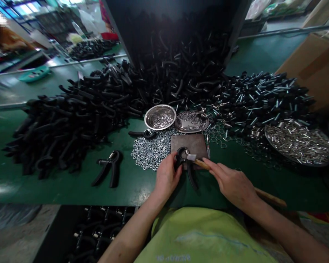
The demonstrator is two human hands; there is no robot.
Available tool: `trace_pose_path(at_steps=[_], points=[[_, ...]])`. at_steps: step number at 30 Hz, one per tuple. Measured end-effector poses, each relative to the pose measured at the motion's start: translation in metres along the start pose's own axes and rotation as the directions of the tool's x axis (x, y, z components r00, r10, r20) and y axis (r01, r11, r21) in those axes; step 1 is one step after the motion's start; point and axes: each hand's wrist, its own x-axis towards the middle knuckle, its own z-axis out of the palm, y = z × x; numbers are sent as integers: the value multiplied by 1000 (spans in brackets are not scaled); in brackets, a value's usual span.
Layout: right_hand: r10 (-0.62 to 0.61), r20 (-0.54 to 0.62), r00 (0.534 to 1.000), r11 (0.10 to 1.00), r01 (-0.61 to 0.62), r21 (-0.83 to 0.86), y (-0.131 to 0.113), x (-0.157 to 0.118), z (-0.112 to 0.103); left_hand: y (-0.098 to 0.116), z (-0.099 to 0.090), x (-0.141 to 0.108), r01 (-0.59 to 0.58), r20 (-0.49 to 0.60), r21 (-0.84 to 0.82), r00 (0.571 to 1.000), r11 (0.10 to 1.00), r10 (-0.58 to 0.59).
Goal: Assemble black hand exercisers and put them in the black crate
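Note:
My left hand (167, 176) is closed on a black hand grip exerciser (192, 176), steadying its ringed upper end over a flat metal plate (192, 141). A coil spring shows at the top of this exerciser. In my right hand (233, 182) is a hammer (201, 163), its wooden handle running back under the wrist. The hammer's metal head lies right at the exerciser's upper end; whether they touch I cannot tell. Left of my hands, another hand grip exerciser (109, 168) with a spring lies on the green table. A small screwdriver (208, 147) rests beside the plate.
Loose nuts (150, 149) spread left of the plate. Behind it stand a round metal bowl (147, 123) and an oval dish (192, 129) of small parts. Black handles (71, 117) pile up left, black-headed bolts (260, 91) right, near a tray of metal pins (298, 142) and a cardboard box (315, 69).

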Motion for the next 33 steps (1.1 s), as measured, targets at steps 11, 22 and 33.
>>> trace_pose_path(at_steps=[11,22,33], points=[[249,-375,893,872,-375,-314,105,-69,26,19,-3,9,533,418,-806,820,258,-391],[-8,-218,976,999,19,47,66,127,8,46,-19,-7,554,504,-764,832,329,-232],[63,12,998,998,-63,-27,57,205,17,16,8,151,-151,136,126,982,980,134]])
